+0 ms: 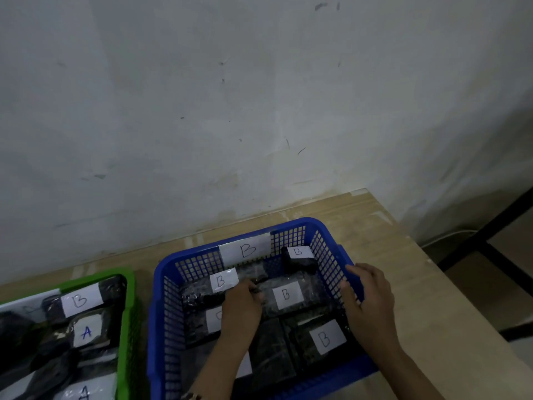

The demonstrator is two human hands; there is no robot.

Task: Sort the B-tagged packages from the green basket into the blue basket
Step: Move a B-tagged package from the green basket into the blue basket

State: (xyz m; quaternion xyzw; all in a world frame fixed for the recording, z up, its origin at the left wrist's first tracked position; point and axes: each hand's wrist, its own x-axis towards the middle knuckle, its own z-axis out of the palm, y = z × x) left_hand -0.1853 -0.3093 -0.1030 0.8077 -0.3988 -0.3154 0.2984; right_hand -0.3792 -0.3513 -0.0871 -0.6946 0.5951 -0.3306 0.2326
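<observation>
The left hand (240, 304) reaches inside the blue basket (291, 225), fingers curled on a B-tagged package (284, 294) among other dark B packages, while the right hand (367, 295) grips the basket's right wall. To the left, just beside it, the green basket (128, 307) holds A and B packages, all on a wooden table (403, 255) against a scuffed white wall (230, 96).

Dark plastic-wrapped B-tagged packages (285, 295) flat in blue basket (161, 284); mixed A/B ones in green basket (127, 313) alongside.

The left hand (239, 307) extends forward with back upward and fingers curled downward in a grip, while the right hand (367, 301) sits to its right, fingers curled and thumb set apart, both forearms converging from below.
</observation>
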